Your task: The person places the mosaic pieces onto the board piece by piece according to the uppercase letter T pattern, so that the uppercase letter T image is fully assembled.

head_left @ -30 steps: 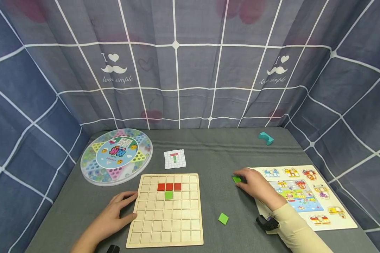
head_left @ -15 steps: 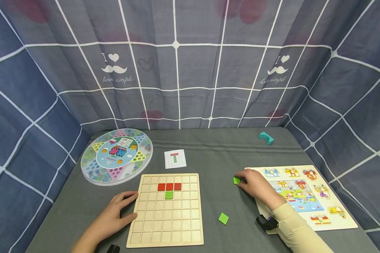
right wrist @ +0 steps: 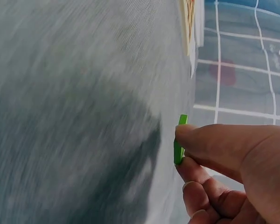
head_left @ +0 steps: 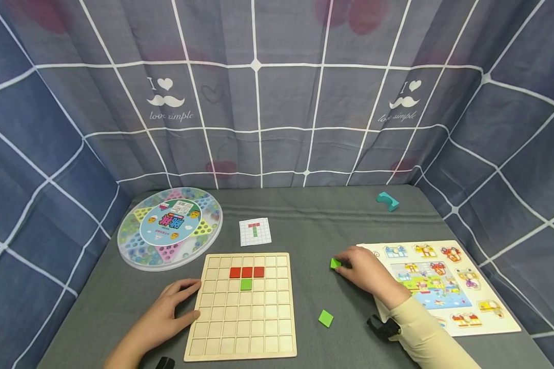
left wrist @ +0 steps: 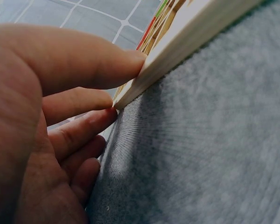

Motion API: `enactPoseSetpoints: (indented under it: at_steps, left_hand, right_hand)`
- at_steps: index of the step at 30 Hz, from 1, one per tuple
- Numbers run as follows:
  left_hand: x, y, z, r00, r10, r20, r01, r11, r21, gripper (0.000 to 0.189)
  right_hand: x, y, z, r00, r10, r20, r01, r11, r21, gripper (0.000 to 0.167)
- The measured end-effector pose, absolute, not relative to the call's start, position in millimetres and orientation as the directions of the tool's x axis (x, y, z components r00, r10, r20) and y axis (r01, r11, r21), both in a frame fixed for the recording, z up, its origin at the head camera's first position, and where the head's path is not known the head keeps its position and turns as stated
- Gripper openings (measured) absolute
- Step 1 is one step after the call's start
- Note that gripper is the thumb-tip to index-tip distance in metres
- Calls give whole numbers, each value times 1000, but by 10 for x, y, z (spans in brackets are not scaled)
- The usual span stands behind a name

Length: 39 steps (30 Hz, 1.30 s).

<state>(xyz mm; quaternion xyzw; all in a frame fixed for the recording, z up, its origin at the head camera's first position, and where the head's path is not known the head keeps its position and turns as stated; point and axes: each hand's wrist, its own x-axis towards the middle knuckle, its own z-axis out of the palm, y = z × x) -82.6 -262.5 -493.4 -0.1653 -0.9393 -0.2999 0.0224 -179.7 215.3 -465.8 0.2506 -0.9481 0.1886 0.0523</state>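
Note:
A wooden grid board (head_left: 240, 328) lies in front of me, with three red square tiles (head_left: 246, 272) in a row and one green square tile (head_left: 246, 284) under the middle one. Along the board's left edge, my left hand (head_left: 168, 312) touches with thumb and fingertips, its fingers fairly straight; the left wrist view shows the thumb (left wrist: 98, 63) against the rim. My right hand (head_left: 367, 269) pinches another green square tile (right wrist: 178, 151) between thumb and fingers, off to the right of the board. A loose green tile (head_left: 325, 318) lies on the cloth between board and right forearm.
A small pattern card (head_left: 255, 238) with a red and green T lies behind the board. A round board game (head_left: 134, 246) sits at the back left. A picture puzzle board (head_left: 485, 325) lies under the right forearm's side; a teal curved block (head_left: 388, 201) is at the back right.
My right hand has moved left, away from the puzzle board, carrying the pinched green tile. The left hand and the grid board have stayed put.

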Motion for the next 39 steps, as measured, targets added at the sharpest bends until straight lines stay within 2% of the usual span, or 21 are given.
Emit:
enactPoseSetpoints:
  at_steps: [13, 27, 39]
  left_hand:
    - [-827, -2626, -4931, -948, 289, 129, 310, 763, 567, 62]
    - [-830, -2629, -4936, -944, 296, 148, 327, 772, 545, 61]
    - [-830, -2626, -4942, -943, 292, 157, 330, 776, 538, 61]
  right_hand:
    - [-1688, 1600, -4546, -811, -543, 216, -583, 723, -372, 23]
    - [-1534, 823, -4612, -689, -686, 234, -718, 603, -348, 20]
    - [-1446, 418, -4623, -639, -730, 244, -764, 564, -315, 15]
